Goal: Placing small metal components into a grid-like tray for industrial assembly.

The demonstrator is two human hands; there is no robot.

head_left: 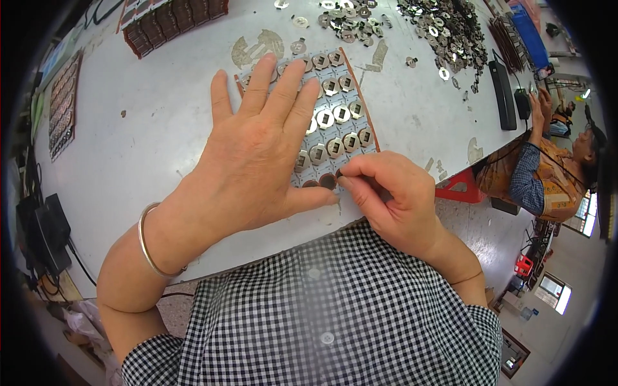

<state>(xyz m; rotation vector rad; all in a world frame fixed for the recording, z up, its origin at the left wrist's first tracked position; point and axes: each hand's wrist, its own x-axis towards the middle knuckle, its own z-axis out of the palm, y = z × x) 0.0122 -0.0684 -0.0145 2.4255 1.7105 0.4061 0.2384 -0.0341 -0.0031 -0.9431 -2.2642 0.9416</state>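
A flat panel (357, 122) of small circuit boards lies on the table in front of me, with reddish-brown strips along its sides. Rows of silvery metal battery clips (331, 87) sit on it. My left hand (254, 141) lies over its left part, fingers spread, hiding many of the clips. At the near edge, my right hand (393, 190) pinches thumb and forefinger together against the panel; whatever is between the fingertips is too small to make out. Beside those fingertips, dark reddish round spots (327, 181) show where no clip covers the board.
Loose metal clips (444, 32) lie heaped at the far right. A stack of brown-edged panels (170, 24) stands far left, and another panel (64, 106) lies at the left edge. A long black bar (503, 95) rests at right, near another person (547, 167).
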